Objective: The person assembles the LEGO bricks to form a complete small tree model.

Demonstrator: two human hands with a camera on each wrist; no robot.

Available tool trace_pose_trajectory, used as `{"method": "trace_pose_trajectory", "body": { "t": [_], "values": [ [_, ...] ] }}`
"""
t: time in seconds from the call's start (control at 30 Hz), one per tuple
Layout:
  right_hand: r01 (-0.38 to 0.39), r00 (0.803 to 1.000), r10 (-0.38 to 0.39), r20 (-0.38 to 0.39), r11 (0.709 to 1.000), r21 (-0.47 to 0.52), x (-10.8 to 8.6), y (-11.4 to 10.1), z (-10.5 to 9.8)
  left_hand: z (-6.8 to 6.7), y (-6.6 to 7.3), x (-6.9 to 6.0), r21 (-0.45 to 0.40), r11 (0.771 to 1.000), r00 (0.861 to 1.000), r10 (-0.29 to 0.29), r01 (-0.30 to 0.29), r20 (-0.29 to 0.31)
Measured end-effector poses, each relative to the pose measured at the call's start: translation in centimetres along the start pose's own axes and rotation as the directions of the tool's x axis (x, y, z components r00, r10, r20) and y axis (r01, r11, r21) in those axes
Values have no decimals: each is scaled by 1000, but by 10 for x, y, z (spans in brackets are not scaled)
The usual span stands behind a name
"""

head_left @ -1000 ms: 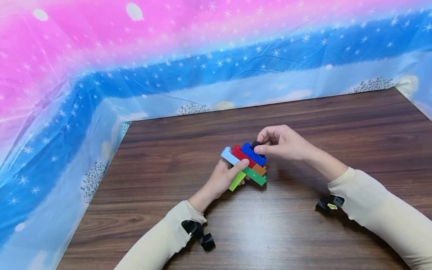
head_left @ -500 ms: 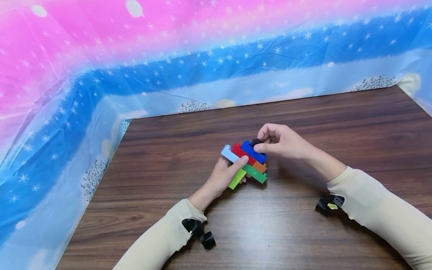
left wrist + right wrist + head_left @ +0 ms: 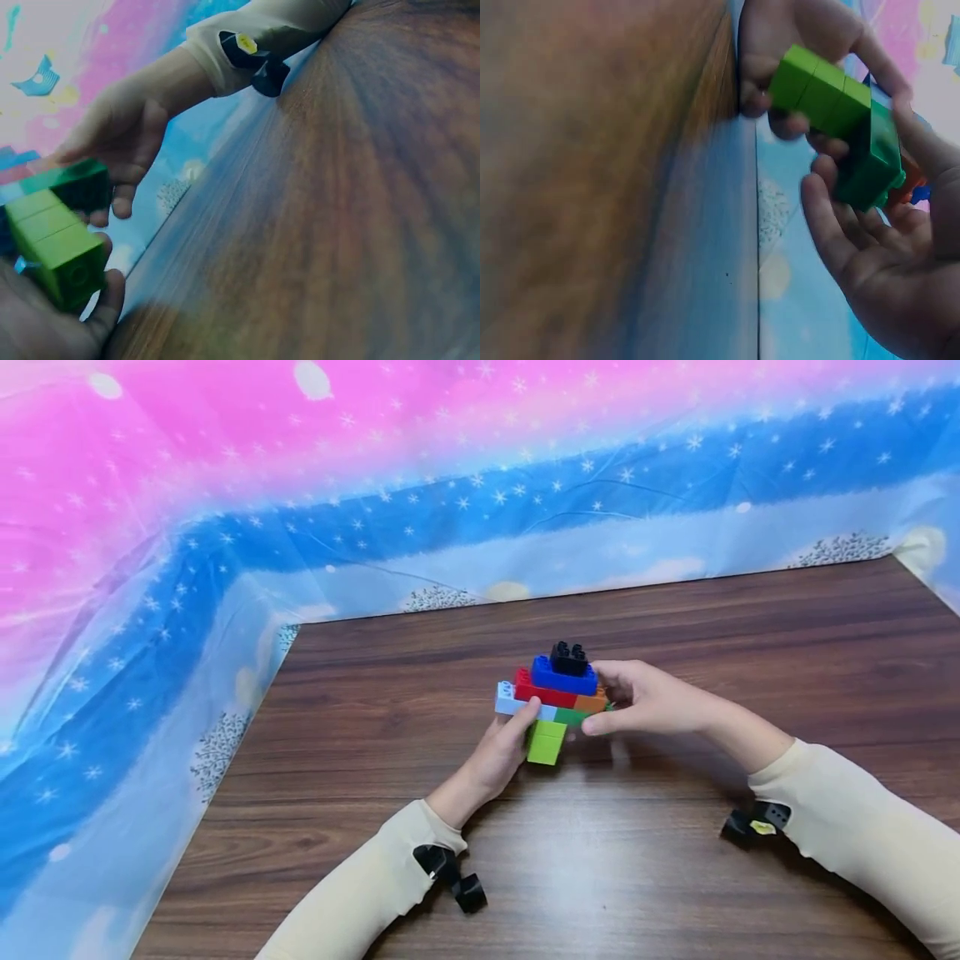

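A stack of toy building bricks (image 3: 551,695) is held above the table between both hands. A black brick (image 3: 569,661) tops it, over a blue brick (image 3: 564,678), then red and orange bricks, then light blue and green ones. Lime green bricks (image 3: 56,229) form the narrow bottom part. My left hand (image 3: 493,760) grips the stack from the left, thumb on its front. At the other end my right hand (image 3: 663,697) holds around the green brick (image 3: 874,161), thumb in front and fingers behind and below. Part of the stack's back is hidden.
The dark wooden table (image 3: 375,710) extends around and below the hands. A pink and blue snowflake cloth (image 3: 450,518) hangs along its back and left edges. Black camera mounts (image 3: 453,877) are on both sleeves.
The right hand has let go of the black brick on top and moved down to the stack's right end. The stack has turned from tilted to nearly level, its lime green part now pointing down.
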State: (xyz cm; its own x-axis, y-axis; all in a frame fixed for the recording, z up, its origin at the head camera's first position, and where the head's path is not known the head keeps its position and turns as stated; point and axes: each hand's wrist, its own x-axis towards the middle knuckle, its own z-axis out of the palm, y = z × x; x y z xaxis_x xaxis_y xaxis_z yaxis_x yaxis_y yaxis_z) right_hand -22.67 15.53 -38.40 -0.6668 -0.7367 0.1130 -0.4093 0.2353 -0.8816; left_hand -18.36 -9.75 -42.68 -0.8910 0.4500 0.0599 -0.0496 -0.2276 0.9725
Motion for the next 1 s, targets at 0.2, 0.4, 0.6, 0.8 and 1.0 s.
{"method": "trace_pose_trajectory", "body": {
  "t": [0.2,0.4,0.6,0.8,1.0],
  "values": [
    [-24,994,17,-104,998,-61,-23,0,-15,3,4,1,71,997,999,4,-7,43],
    [-111,990,100,-104,988,-106,-31,0,-28,-1,5,3,177,984,994,17,3,-109],
    [-148,987,139,-84,982,-117,-32,3,-33,-4,3,6,276,960,989,6,37,-151],
    [-138,989,131,-65,985,-102,-32,8,-35,-3,1,7,231,973,986,32,7,-163],
    [-141,988,131,-78,980,-143,-31,12,-35,-2,-1,6,193,981,980,54,-17,-191]
  ]
}}
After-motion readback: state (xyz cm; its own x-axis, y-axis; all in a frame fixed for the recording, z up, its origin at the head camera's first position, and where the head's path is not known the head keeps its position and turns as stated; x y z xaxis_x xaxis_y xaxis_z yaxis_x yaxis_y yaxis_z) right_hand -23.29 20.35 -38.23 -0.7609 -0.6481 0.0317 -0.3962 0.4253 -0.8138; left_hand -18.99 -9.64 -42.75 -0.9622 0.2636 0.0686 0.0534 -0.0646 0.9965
